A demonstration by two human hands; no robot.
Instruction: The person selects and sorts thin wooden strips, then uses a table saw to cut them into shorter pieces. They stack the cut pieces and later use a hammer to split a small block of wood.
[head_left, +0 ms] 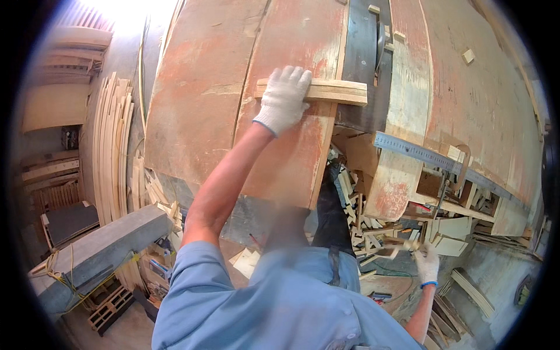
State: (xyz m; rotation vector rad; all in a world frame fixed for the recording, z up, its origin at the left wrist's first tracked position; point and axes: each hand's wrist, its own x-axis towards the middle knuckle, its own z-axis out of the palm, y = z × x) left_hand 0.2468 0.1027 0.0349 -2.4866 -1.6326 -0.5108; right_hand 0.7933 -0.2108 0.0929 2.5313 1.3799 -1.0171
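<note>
My left hand (284, 100), in a white knitted glove with a blue cuff, lies over a short bundle of pale wood strips (338, 91) on the worn reddish bench top (291, 151). Its fingers reach over the far edge and the thumb sits on the near side. The strips run left to right, and their right ends stick out over the dark metal band. Low on the right, away from the bench, is my right hand (427, 266), gloved too, with curled fingers. Pale wood pieces (392, 251) appear beside its fingertips; what it grips is unclear.
A steel ruler (431, 156) lies along the right board's front edge. A dark metal strip (360, 58) with a curved guard splits the bench top. Offcuts (373, 224) pile below. Long strips (111, 146) lean at left, near a grey beam (105, 251).
</note>
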